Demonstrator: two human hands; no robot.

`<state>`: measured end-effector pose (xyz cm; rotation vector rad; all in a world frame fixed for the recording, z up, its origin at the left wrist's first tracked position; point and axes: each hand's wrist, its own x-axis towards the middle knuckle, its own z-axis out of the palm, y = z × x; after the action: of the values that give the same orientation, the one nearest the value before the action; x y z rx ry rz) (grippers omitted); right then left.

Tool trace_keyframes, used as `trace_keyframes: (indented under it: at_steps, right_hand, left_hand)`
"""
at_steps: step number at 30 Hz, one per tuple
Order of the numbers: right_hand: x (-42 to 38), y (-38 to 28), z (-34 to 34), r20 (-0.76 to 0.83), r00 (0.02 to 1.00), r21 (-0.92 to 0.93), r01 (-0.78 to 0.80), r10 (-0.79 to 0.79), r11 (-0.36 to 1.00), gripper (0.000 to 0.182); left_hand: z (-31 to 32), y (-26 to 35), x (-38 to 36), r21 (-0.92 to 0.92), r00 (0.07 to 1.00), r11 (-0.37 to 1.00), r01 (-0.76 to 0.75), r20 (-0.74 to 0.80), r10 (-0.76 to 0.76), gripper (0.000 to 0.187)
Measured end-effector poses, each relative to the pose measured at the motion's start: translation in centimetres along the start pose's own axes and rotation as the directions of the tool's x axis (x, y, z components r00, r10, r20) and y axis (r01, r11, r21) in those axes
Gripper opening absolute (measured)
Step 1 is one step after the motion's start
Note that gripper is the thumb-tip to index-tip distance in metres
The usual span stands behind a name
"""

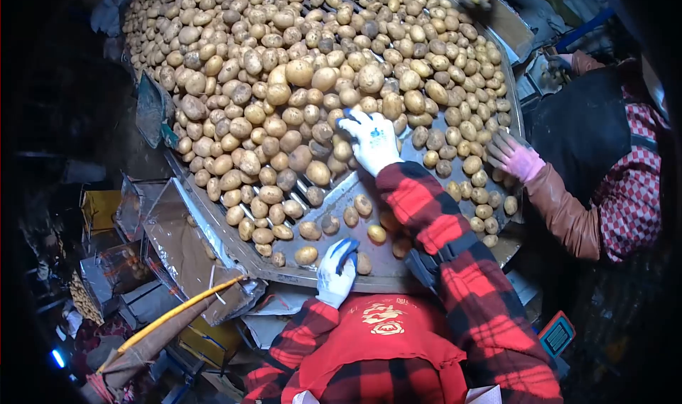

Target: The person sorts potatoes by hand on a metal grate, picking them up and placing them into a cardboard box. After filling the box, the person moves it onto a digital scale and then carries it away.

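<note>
Leans over a broad grey metal table (383, 283), heaped from the upper left to the right of the frame with rounded, yellow-brown, soil-smudged potatoes (278, 94). Wears a red apron with gold-coloured print (383, 317) over red-and-black checked sleeves (483, 290). Reaches with the right hand (375, 143), in a white glove with blue-coated fingertips, to the near side of the heap at the centre of the frame. Spreads and bends the fingers palm down against the potatoes; cannot tell, with the fingertips partly hidden, about any grip there. Holds the left hand (337, 270), in a matching white-and-blue glove, at the near table edge at lower centre, fingers curled; cannot tell about anything inside. Has 1 small brown potato (364, 263) just beside that hand on the right, and others scattered singly over the metal between the 2 hands. Shares the table with 1 other person (568, 134) at the right of the frame, with a pink-and-grey gloved hand (517, 157) over the potatoes there and a brown leather-like sleeve (565, 209). At lower left, has a brown cardboard box with clear plastic (181, 233) and a slanting yellow pole (177, 313) beyond the table edge.
</note>
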<state>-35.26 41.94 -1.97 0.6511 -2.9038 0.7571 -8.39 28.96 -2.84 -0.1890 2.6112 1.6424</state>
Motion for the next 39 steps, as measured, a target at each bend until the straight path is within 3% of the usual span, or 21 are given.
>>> trace_keyframes:
  at_steps: [1,3,4,6,7,8,10,13,16,18,19,20,23,24,25,26,27,30,33,37,39]
  right_hand:
    - [0.2,0.2,-0.6,0.071,0.996,0.149,-0.058,0.048,0.987,0.044]
    - [-1.9,0.1,-1.9,0.117,0.98,0.476,-0.2,0.164,0.857,0.047]
    - [-3.4,0.7,-1.2,0.088,0.994,0.534,-0.1,0.062,0.839,0.049]
    - [-5.1,-3.2,-5.7,0.389,0.921,0.575,-0.237,-0.007,0.783,0.051]
    - [-4.1,-2.5,-5.3,0.23,0.972,0.496,-0.077,-0.046,0.865,0.052]
    - [-2.4,-1.2,-4.6,0.069,0.992,0.385,0.074,-0.108,0.92,0.053]
    - [3.7,1.5,-4.2,-0.276,0.959,0.062,-0.055,0.07,0.997,0.057]
    - [9.3,5.6,-1.6,-0.04,0.982,-0.071,-0.189,0.187,0.979,0.06]
    - [9.0,5.5,-2.6,-0.091,0.985,0.159,-0.133,0.149,0.978,0.059]
    - [5.9,3.9,-3.9,-0.014,0.997,0.316,-0.064,0.072,0.946,0.059]
    - [4.8,2.9,-5.6,0.223,0.971,0.474,-0.031,-0.086,0.88,0.062]
    - [4.3,-0.8,-8.4,0.448,0.887,0.577,-0.19,-0.114,0.795,0.063]
    - [7.4,-2.5,-5.1,0.203,0.96,0.334,0.115,-0.19,0.936,0.064]
    - [9.9,-2.6,-3.7,0.024,0.978,0.204,0.2,-0.209,0.958,0.067]
    - [12.6,-3.8,-3.2,-0.088,0.956,-0.01,0.28,-0.279,0.96,0.063]
    - [14.5,-3.8,-1.5,0.024,0.958,-0.129,0.286,-0.285,0.95,0.056]
    - [16.3,-1.8,3.4,-0.054,0.92,-0.272,0.361,-0.389,0.892,0.045]
    - [18.6,-3.5,0.2,0.182,0.941,-0.098,0.307,-0.286,0.947,0.035]
    - [15.3,-3.4,-1.3,-0.19,0.958,0.11,0.24,-0.217,0.964,0.048]
    - [5.2,-6.3,-6.5,0.372,0.858,0.461,0.16,-0.354,0.873,0.061]
    - [5.3,-5.4,-6.9,0.231,0.889,0.283,0.327,-0.395,0.902,0.055]
  left_hand:
    - [0.0,-0.7,1.1,-0.264,0.991,0.956,0.13,0.043,-0.123,0.031]
    - [-0.4,1.6,5.1,-0.758,0.911,0.53,0.38,0.209,-0.354,0.052]
    - [-1.2,3.9,7.5,-0.853,0.886,0.357,0.381,0.227,-0.404,0.059]
    - [-2.8,4.7,11.4,-0.892,0.852,0.102,0.441,0.38,-0.36,0.061]
    - [-3.3,4.0,13.2,-0.875,0.871,0.031,0.483,0.477,-0.113,0.054]
    - [-2.7,3.6,13.1,-0.89,0.848,-0.03,0.455,0.443,-0.29,0.047]
    - [-2.3,3.8,13.4,-0.877,0.821,-0.086,0.473,0.474,-0.319,0.038]
    - [-1.4,2.6,14.1,-0.822,0.772,-0.214,0.528,0.569,-0.281,0.028]
    - [-1.8,2.2,15.3,-0.776,0.695,-0.194,0.601,0.626,-0.352,0.038]
    - [-3.3,2.6,16.5,-0.797,0.791,-0.105,0.595,0.604,-0.101,0.057]
    - [-3.8,1.2,17.2,-0.693,0.744,-0.365,0.622,0.668,0.0,0.068]
    - [-4.0,0.4,17.6,-0.702,0.783,-0.396,0.591,0.617,0.075,0.062]
    - [-6.4,1.2,17.4,-0.764,0.753,0.029,0.644,0.627,-0.199,0.059]
    - [-6.1,0.8,17.3,-0.768,0.756,0.031,0.64,0.622,-0.204,0.059]
    - [-5.6,0.0,17.2,-0.751,0.771,-0.26,0.607,0.636,-0.033,0.058]
    - [-5.3,-0.5,17.1,-0.638,0.795,-0.525,0.563,0.592,0.131,0.057]
    - [-5.5,0.1,17.1,-0.581,0.802,-0.599,0.551,0.567,0.187,0.058]
    - [-6.5,0.3,16.2,-0.605,0.824,-0.632,0.484,0.558,0.097,0.063]
    - [-7.5,1.0,15.4,-0.611,0.871,-0.685,0.398,0.486,0.072,0.072]
    - [-7.9,0.4,15.3,-0.64,0.878,-0.669,0.377,0.477,0.039,0.072]
    - [-7.9,0.2,15.4,-0.651,0.874,-0.655,0.382,0.485,0.028,0.072]
